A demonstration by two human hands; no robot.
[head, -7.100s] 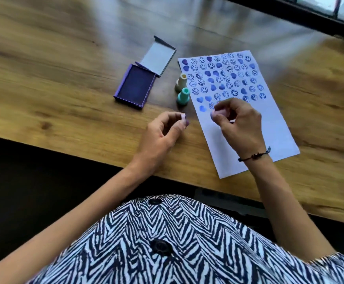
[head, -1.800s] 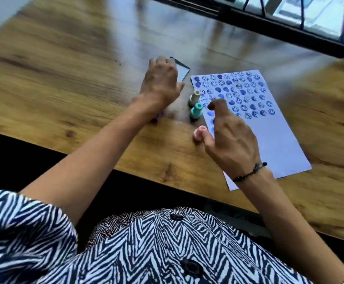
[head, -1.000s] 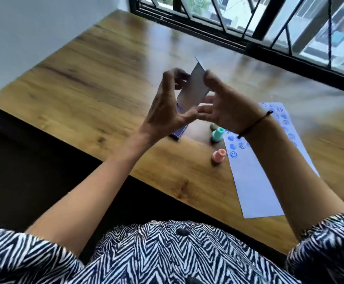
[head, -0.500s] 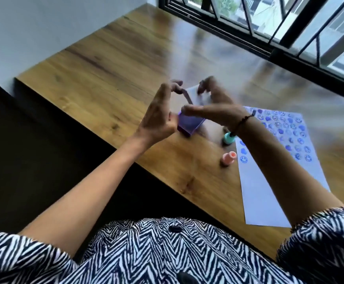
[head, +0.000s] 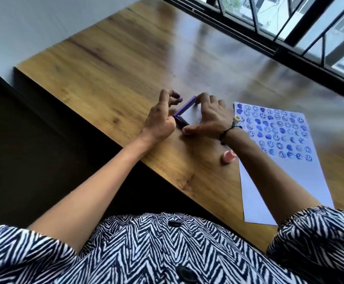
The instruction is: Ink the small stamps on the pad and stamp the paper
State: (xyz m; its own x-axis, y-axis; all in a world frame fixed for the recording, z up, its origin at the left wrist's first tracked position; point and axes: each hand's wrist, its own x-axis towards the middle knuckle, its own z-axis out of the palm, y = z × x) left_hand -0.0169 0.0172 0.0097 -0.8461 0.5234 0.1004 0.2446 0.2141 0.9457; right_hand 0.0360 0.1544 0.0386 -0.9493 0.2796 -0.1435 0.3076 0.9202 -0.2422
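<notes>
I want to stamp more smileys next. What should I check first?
1. Ink pad open: not ok, both hands are on it and the lid looks nearly shut.
2. Left hand free: not ok.
3. Right hand free: not ok.
4. Stamp within reach: ok, pink stamp stands beside the paper.
5. Paper has blank room: ok, near half unstamped.
6. Stamp inked: cannot tell.

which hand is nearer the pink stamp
Right. The right hand is on the ink pad, and its wrist passes just above the pink stamp. The left hand holds the pad's far left side, farther from the stamp.
</notes>
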